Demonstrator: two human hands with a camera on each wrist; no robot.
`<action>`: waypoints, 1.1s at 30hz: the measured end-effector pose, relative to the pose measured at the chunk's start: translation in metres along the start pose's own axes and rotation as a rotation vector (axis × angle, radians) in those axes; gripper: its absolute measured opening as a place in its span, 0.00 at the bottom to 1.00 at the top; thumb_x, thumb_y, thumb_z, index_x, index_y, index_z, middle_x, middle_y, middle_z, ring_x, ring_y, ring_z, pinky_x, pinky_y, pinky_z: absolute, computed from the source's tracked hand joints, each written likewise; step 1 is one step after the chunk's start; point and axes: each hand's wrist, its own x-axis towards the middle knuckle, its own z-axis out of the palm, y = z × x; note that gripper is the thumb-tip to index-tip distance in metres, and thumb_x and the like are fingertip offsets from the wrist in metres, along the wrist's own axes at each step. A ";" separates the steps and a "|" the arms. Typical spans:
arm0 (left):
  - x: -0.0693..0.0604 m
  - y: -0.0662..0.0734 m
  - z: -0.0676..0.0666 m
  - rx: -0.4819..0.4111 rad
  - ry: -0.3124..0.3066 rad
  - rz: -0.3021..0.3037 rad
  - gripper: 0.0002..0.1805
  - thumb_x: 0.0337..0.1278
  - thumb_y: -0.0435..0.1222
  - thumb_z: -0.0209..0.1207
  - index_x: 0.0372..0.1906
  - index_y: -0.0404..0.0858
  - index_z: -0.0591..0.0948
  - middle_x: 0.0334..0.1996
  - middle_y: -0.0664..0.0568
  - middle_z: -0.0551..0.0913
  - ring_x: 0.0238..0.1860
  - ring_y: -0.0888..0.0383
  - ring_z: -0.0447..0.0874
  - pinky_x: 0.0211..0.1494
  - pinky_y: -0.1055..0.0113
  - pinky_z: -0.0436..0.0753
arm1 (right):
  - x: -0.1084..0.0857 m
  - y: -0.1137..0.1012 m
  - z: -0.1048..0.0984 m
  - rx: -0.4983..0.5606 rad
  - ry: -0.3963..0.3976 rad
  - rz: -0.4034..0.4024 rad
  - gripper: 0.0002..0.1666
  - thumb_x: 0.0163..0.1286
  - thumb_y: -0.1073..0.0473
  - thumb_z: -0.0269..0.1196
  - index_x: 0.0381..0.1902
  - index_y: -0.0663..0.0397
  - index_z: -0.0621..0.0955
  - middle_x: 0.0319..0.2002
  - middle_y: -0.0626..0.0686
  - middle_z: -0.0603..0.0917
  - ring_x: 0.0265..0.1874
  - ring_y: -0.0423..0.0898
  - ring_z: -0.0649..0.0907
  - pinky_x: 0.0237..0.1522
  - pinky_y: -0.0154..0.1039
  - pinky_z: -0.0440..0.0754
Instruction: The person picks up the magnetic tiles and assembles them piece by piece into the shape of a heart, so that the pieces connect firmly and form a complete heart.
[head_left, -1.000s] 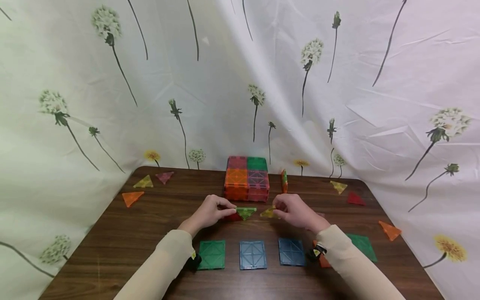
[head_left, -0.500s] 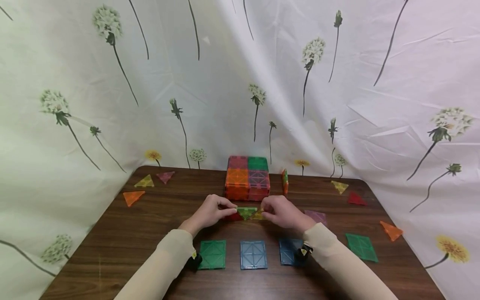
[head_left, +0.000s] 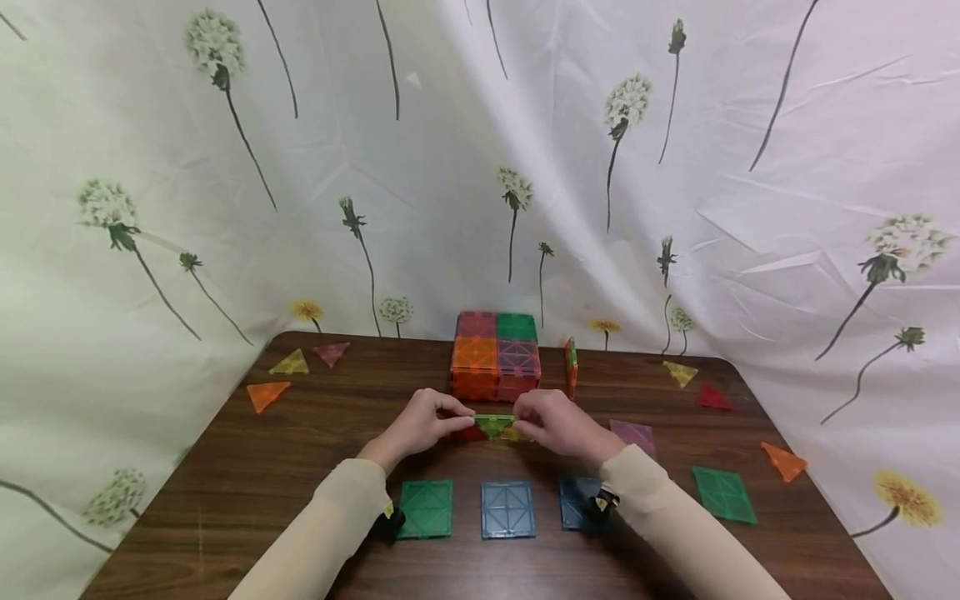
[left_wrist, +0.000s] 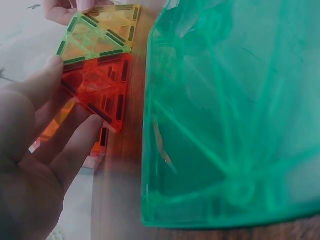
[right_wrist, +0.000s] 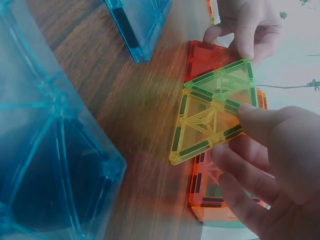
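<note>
Three triangular magnetic tiles stand edge to edge in a row above the brown table: a red one (left_wrist: pixel 100 85), a light green one (right_wrist: pixel 225 82) pointing down in the middle, and a yellow one (right_wrist: pixel 205 122). My left hand (head_left: pixel 420 425) pinches the red tile near its seam with the green. With thumb and fingers, my right hand (head_left: pixel 558 425) pinches the yellow tile close to the green one's corner. In the head view my fingers partly cover the red and yellow tiles. Just behind them is a box of orange, purple and green square tiles (head_left: pixel 495 358).
Across the front lie a green square tile (head_left: pixel 426 508), a light blue one (head_left: pixel 507 509) and a darker blue one (head_left: pixel 576 500), partly under my right wrist. A purple tile (head_left: pixel 633 435) and another green square (head_left: pixel 723 494) lie right. Several loose triangles flank both sides.
My right hand has moved left with the yellow triangular tile, bringing it against the green one. The purple tile has come into fuller view. My left hand stays in place.
</note>
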 end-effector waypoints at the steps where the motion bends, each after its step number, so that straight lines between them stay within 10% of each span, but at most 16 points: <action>1: 0.000 0.000 0.000 0.001 -0.002 -0.006 0.06 0.67 0.38 0.71 0.43 0.42 0.94 0.40 0.54 0.93 0.38 0.63 0.87 0.39 0.69 0.85 | 0.000 0.000 0.000 -0.006 0.002 -0.014 0.03 0.74 0.59 0.70 0.40 0.44 0.85 0.35 0.39 0.83 0.34 0.37 0.79 0.41 0.33 0.84; 16: -0.002 -0.003 -0.006 0.064 -0.100 -0.060 0.13 0.71 0.48 0.66 0.52 0.48 0.90 0.48 0.60 0.90 0.53 0.58 0.85 0.61 0.51 0.83 | -0.001 -0.002 -0.001 -0.067 -0.007 -0.042 0.03 0.76 0.57 0.68 0.44 0.47 0.88 0.37 0.39 0.84 0.35 0.35 0.80 0.43 0.30 0.84; 33: -0.031 -0.022 -0.036 0.098 -0.030 -0.106 0.15 0.72 0.44 0.66 0.54 0.41 0.89 0.46 0.59 0.89 0.51 0.57 0.85 0.60 0.48 0.83 | -0.039 0.016 -0.048 -0.061 0.330 -0.109 0.03 0.73 0.64 0.69 0.43 0.51 0.86 0.36 0.44 0.84 0.29 0.34 0.80 0.31 0.35 0.82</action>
